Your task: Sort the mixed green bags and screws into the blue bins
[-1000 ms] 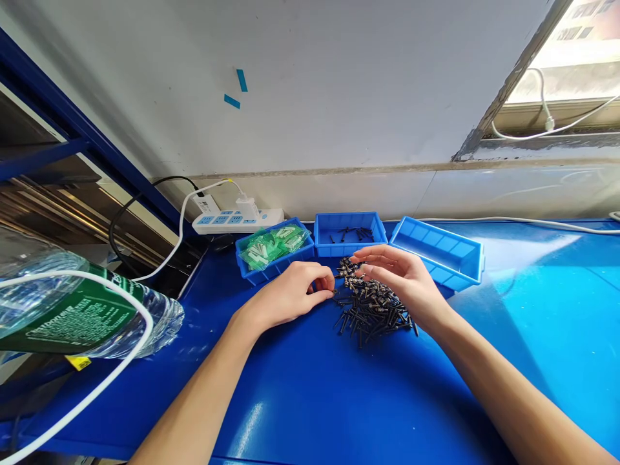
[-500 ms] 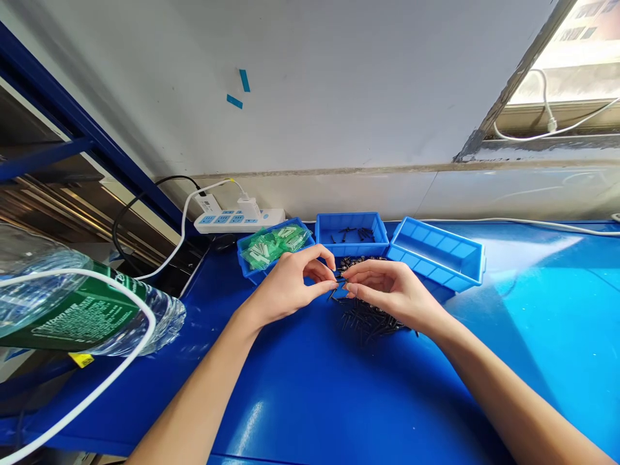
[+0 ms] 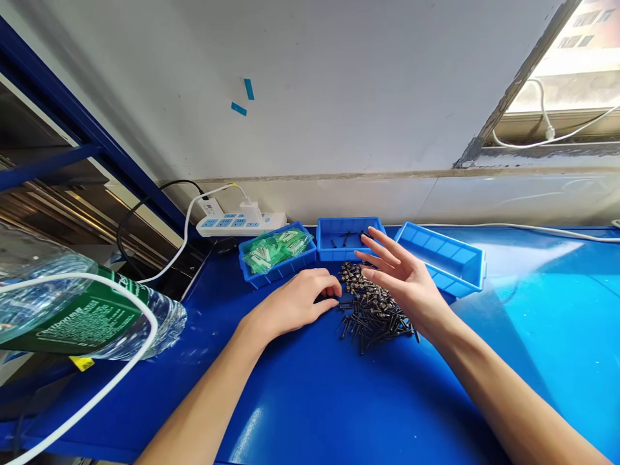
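Observation:
A pile of dark screws [image 3: 375,313] lies on the blue table [image 3: 310,400]. At the pile's left edge is my left hand [image 3: 303,298], its thumb and fingers curled toward a screw; whether it grips that screw is too small to tell. My right hand [image 3: 404,274] is raised over the right side of the pile, fingers spread, holding nothing. Behind the pile, the middle blue bin [image 3: 329,254] contains a few dark screws. The left bin [image 3: 285,268] holds green bags with white pieces. No contents show in the right bin [image 3: 448,258].
A large clear bottle with a green label [image 3: 92,316] lies at the left, with a white cable [image 3: 152,336] crossing in front of it. A power strip [image 3: 271,223] with plugs stands by the wall behind the left bin. A blue metal frame rises at the far left.
My hands have moved apart. The right fingers have spread and lifted toward the middle bin, while my left hand has lowered to the pile's left edge. More of the pile shows.

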`<state>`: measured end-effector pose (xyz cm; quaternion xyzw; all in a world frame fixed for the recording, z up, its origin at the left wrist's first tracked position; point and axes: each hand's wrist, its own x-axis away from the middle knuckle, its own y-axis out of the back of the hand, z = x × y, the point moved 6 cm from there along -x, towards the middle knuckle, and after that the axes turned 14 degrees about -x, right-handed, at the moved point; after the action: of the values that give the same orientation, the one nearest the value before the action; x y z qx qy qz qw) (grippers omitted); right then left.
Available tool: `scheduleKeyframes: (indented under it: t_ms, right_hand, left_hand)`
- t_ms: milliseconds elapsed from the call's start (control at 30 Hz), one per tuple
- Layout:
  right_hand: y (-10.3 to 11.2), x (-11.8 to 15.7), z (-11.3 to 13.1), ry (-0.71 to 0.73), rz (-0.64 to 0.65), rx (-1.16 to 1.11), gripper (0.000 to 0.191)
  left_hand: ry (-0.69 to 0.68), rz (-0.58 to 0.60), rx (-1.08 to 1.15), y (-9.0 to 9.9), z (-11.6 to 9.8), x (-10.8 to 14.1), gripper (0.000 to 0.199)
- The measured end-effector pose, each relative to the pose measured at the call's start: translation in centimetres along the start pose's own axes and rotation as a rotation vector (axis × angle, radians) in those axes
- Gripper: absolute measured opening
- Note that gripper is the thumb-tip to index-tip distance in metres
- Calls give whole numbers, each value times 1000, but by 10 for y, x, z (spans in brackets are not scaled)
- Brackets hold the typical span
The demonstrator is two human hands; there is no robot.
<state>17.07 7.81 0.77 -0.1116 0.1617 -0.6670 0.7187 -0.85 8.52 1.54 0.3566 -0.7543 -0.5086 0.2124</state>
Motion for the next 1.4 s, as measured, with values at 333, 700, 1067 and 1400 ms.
scheduleKeyframes:
  t_ms: [333, 700, 1067, 1400]
  right_hand:
    - [-3, 2, 4, -67, -17, -4, 50]
    - [-8, 2, 7, -69, 54, 105, 39]
    - [-16, 3, 0, -54, 169, 284, 28]
    - [-16, 3, -3, -158, 170, 165, 26]
  left_hand:
    - [76, 48, 6, -3, 3, -1, 13]
    - [34, -122, 75, 15, 1, 1, 21]
    - [138, -278, 464, 21, 1, 2, 5]
    - [162, -144, 532, 14, -2, 2, 22]
